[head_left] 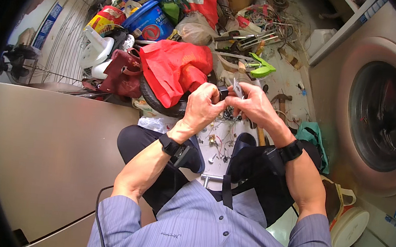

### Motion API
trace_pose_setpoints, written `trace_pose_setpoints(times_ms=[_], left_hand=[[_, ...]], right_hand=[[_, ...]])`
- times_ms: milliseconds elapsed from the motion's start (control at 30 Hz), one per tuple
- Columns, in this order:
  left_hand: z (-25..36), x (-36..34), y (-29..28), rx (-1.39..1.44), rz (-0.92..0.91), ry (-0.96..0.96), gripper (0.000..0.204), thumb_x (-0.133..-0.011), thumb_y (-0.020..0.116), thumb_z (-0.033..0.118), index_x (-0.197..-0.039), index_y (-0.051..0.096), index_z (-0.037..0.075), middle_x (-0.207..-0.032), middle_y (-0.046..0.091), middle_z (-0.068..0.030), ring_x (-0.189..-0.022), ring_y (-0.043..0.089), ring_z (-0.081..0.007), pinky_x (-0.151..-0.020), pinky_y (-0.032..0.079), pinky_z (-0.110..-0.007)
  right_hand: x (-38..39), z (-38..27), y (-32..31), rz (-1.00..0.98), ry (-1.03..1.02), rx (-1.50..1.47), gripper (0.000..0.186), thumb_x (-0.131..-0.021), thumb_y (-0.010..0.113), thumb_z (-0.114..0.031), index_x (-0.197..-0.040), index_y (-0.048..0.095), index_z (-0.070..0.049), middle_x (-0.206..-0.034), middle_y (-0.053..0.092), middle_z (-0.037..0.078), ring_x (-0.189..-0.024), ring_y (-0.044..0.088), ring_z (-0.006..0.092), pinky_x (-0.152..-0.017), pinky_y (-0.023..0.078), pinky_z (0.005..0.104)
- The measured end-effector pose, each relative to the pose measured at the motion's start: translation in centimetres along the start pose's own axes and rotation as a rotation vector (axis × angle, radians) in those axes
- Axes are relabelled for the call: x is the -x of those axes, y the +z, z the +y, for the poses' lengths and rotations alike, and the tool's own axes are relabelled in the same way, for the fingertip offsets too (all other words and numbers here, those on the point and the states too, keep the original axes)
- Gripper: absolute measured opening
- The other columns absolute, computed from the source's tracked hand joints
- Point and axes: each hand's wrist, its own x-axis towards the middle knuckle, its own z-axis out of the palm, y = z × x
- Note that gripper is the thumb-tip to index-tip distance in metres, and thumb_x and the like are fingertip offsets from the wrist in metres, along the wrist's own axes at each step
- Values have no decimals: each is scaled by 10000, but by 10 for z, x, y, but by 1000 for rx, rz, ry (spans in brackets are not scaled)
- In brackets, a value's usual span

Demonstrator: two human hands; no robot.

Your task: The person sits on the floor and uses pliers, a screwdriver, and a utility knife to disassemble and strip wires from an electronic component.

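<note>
My left hand is closed on a small black object at the middle of the view. Right beside it, my right hand grips a small silver metal tool, probably pliers, tilted up near the black object. Both hands are close together above the floor between my knees. Below them lie tangled wires and small loose parts on the white floor. The fingertips partly hide what is held.
A red bag sits on a black tyre. A blue bucket, green-handled tool, other tools and clutter lie ahead. A washing machine stands at right, a pale appliance panel at left.
</note>
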Motion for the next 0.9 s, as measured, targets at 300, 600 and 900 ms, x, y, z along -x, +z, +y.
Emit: trace_pose_setpoints(times_ms=[300,600,900], left_hand=[[11,12,-25,146,110,78,553,-659,950,272,-1001,597,16,-661,491,-25,-565,499,-144,-529,461,-316],[5,8,-11,477,-46,-258,441,-705,921,116,-993,604,12,-792,626,25,-714,543,-32,-643,488,-215],[3,7,1,647,-137,-352,391,-729,890,64,-931,557,36,-827,642,7,-748,575,-36,-680,504,-220]], right_hand=[[10,-6,20,68,-169,10,276,-852,774,-185,-972,644,26,-764,653,63,-686,616,92,-611,514,298],[6,-3,23,224,-167,215,388,-806,767,-240,-1003,639,69,-851,667,244,-765,685,347,-706,534,418],[10,-8,13,154,-27,165,281,-860,711,-162,-940,598,83,-756,675,156,-568,682,180,-539,541,341]])
